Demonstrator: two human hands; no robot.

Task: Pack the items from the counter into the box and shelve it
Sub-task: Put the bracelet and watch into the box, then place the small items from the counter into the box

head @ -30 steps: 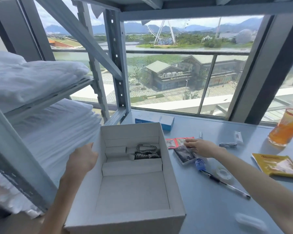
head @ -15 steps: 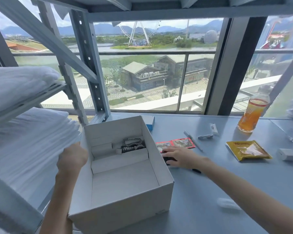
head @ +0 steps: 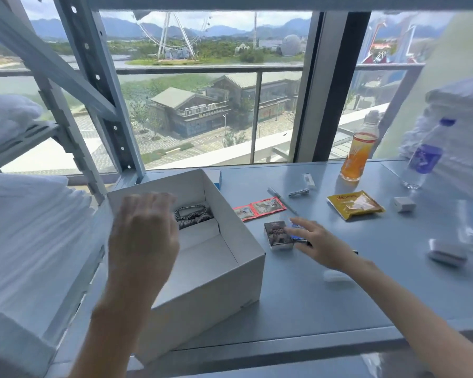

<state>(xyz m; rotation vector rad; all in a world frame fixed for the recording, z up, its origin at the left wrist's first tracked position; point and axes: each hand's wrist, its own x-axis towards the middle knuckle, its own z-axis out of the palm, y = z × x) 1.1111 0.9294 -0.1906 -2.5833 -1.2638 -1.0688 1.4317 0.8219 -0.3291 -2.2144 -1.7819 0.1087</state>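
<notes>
Grey-blue counter [head: 325, 301] under a wide window [head: 202, 110], left hand [head: 144, 236] spread empty, right hand [head: 318, 245] flat on a dark packet [head: 277, 236].

box [head: 246, 236] front half free | chain [head: 193, 215] blocks back

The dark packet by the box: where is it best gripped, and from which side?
Probably by its two long edges, pinched from above. The dark packet lies flat on the counter, a slim block with its long sides free. The right hand already rests at its right edge, so coming from the right looks easiest; the box wall stands close on the left.
</notes>
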